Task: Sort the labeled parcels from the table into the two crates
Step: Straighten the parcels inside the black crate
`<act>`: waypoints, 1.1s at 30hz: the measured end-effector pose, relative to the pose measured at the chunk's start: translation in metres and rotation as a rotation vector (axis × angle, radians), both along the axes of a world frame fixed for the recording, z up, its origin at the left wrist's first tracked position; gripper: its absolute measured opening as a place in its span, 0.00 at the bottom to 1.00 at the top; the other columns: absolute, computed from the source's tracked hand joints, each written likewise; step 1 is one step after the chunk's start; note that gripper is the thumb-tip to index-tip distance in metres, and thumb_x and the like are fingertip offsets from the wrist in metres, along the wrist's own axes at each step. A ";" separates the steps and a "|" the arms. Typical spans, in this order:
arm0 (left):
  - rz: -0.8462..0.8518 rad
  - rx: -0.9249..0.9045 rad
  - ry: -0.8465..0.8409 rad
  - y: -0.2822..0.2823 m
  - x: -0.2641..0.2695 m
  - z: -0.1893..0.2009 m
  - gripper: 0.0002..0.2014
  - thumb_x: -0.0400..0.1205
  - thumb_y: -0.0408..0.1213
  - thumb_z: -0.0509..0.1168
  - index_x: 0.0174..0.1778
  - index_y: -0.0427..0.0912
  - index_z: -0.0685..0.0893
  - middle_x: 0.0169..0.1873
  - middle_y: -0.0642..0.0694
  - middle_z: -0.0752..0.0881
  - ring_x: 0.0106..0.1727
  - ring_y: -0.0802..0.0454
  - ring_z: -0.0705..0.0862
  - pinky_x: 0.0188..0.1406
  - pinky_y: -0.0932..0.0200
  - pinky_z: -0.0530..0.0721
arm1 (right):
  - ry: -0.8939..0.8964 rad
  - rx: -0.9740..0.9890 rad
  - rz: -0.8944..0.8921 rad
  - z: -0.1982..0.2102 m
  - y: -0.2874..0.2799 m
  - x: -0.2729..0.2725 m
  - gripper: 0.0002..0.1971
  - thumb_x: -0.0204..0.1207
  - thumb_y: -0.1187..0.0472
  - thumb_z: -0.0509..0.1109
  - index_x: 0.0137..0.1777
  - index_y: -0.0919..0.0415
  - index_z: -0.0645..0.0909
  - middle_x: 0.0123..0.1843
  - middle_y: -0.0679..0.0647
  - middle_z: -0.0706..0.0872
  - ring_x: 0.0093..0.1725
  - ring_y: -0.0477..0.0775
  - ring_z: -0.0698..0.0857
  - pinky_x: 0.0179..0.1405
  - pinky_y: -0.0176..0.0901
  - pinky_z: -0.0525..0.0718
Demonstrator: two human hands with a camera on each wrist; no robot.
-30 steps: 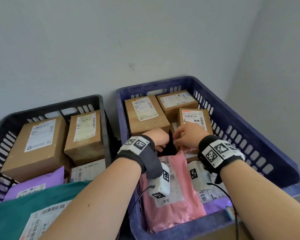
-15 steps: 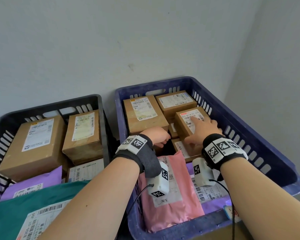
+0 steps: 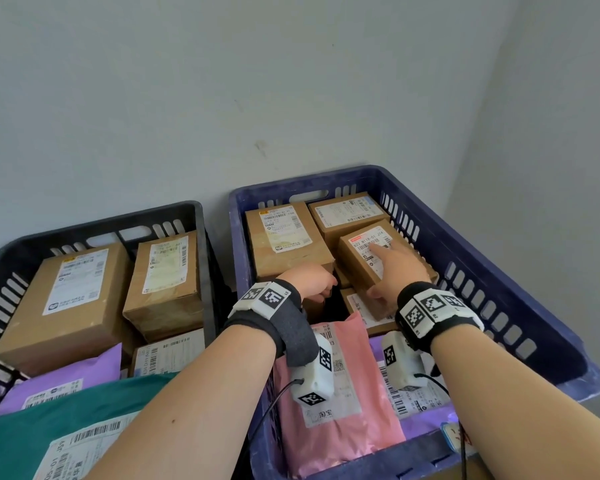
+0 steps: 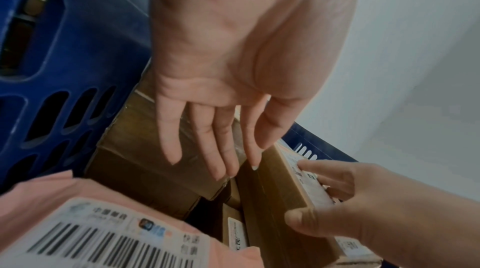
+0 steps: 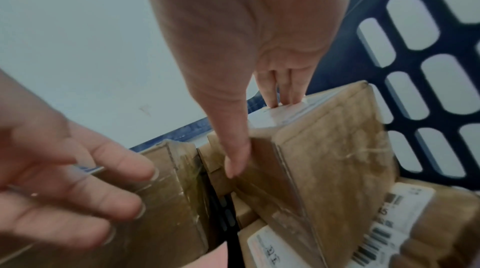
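Both crates near full; right hand grips tilted box in blue crate; left hand loose, empty; table unseen.

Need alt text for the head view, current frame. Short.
A person's right hand grips a small labeled cardboard box, tilted among other boxes in a blue crate, while the left hand rests against a bigger box beside it. A black crate of parcels stands to the left.
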State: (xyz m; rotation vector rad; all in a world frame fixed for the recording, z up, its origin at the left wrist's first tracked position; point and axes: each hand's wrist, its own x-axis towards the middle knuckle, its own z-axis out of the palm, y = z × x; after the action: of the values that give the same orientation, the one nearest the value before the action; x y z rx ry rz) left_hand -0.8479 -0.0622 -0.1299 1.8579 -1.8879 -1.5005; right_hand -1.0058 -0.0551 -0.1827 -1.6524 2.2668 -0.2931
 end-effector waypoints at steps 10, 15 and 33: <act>0.118 -0.006 0.140 -0.003 0.004 0.012 0.16 0.86 0.29 0.57 0.69 0.39 0.81 0.64 0.43 0.85 0.65 0.48 0.83 0.68 0.49 0.76 | -0.114 -0.236 -0.009 0.030 0.002 0.007 0.22 0.77 0.54 0.70 0.72 0.51 0.78 0.71 0.55 0.80 0.69 0.56 0.78 0.69 0.52 0.79; 0.127 -0.107 0.243 -0.011 0.008 0.045 0.15 0.86 0.31 0.59 0.68 0.41 0.81 0.60 0.44 0.87 0.61 0.50 0.85 0.68 0.49 0.80 | -0.317 -0.296 0.036 0.060 -0.005 0.007 0.16 0.77 0.59 0.71 0.65 0.53 0.83 0.67 0.53 0.84 0.65 0.53 0.81 0.60 0.44 0.78; 0.835 -0.553 0.651 0.018 0.144 0.082 0.07 0.84 0.34 0.61 0.52 0.44 0.85 0.38 0.50 0.85 0.38 0.58 0.82 0.47 0.62 0.81 | -1.116 -0.209 0.275 0.108 -0.008 0.138 0.07 0.74 0.74 0.69 0.42 0.62 0.85 0.45 0.64 0.88 0.37 0.52 0.83 0.43 0.39 0.84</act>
State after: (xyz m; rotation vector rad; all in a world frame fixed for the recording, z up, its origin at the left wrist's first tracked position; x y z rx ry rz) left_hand -0.7039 -0.0438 -0.0477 1.3634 -0.9014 -0.9657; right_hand -0.8679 -0.0631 -0.0743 -1.3192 1.1868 -1.0797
